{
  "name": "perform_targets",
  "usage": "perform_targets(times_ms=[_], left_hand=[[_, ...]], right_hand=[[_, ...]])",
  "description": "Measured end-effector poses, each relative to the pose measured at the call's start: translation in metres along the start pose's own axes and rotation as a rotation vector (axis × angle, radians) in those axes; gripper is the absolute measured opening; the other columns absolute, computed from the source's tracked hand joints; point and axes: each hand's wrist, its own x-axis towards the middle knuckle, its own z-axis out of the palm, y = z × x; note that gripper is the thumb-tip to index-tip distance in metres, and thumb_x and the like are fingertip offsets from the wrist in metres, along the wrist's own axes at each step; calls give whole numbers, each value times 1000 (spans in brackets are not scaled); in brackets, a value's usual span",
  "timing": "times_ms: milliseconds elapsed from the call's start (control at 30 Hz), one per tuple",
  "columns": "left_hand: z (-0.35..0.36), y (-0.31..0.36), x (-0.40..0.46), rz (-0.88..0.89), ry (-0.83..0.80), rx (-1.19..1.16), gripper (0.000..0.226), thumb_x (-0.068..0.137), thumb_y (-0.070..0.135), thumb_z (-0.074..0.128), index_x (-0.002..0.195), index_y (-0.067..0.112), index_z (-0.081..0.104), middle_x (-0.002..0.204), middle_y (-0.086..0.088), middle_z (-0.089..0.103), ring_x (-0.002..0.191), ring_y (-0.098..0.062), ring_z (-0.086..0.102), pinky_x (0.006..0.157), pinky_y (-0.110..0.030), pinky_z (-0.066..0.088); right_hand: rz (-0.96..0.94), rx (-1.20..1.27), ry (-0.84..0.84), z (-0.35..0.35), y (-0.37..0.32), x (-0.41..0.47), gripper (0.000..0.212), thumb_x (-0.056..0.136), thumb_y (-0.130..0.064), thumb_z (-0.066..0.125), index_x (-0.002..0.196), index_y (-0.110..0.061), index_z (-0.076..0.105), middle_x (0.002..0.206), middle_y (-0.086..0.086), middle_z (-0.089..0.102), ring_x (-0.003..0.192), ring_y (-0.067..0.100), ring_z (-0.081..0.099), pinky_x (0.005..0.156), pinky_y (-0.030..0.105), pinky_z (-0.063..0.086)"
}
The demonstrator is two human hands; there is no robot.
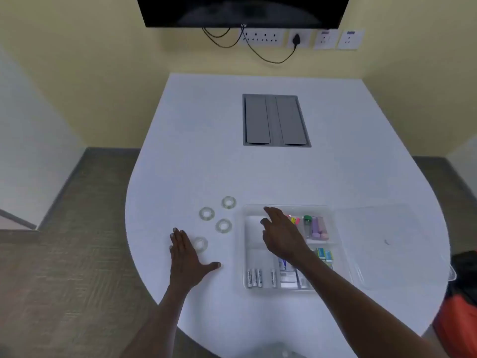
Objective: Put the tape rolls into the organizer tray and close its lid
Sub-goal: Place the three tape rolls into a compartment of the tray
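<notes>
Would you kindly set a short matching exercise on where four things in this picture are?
Things:
1. lid
2. batteries
3. tape rolls
4. left hand

Places:
A. near-left compartment of the tray
B. flat on the table, palm down
C. open, right of the tray
D. on the table, left of the tray

Pairs: 1-C, 2-A, 3-D, 4-B

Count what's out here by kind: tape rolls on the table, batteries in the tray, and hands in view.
Tape rolls: 4, at and
Batteries: 4
Hands: 2, left hand, right hand
Total: 10
</notes>
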Motion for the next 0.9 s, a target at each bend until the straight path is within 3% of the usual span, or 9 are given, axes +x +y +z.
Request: perform_targets(times_ms=[200,333,433,567,667,767,900], left_hand=[[12,-21,3,-158,-84,-74,164,55,84,73,154,-4,-24,164,-21,-30,154,-33,-28,129,-50,-5],[25,-36,9,-149,-30,-13,163,50,105,43,156,-3,-19,165,-19,-28,155,-31,-28,129,-51,-6],[38,-42,9,-104,88,61,153,59,105,33,159,-3,-8,168,-20,-15,158,-30,-17,129,-52,2],[48,-43,10,-87,216,101,143,66,102,35,159,-4,9,170,-20,1,160,-30,-2,129,-51,10],[50,-44,10,-81,259,101,138,69,99,39,159,-4,15,170,-19,7,160,-28,3,129,-50,12],[49,-44,9,-88,280,104,134,71,95,44,159,-3,19,170,-18,11,160,-28,9,129,-49,15],[51,-46,9,-64,305,132,129,75,91,44,158,-4,20,170,-19,11,160,-29,11,129,-49,15]], right_hand=[[-128,41,-61,12,-34,25,18,74,-3,64,91,0,70,122,22,66,115,36,61,86,39,56],[-218,96,-114,22,-60,42,22,83,-1,54,102,0,64,120,17,63,110,35,58,68,43,57],[-298,123,-195,36,-77,52,23,88,-1,49,108,-1,59,115,15,61,103,33,56,59,41,50],[-352,158,-275,59,-97,62,36,89,1,50,125,-4,49,128,15,53,108,33,54,62,44,55],[-371,174,-330,72,-111,69,57,88,4,56,141,-6,37,151,19,35,125,36,47,73,47,59],[-440,143,-371,82,-122,78,72,87,2,63,149,-14,29,160,18,20,137,36,37,84,46,57],[-526,100,-391,93,-134,82,50,92,1,55,139,-10,44,154,22,30,132,41,40,80,48,57]])
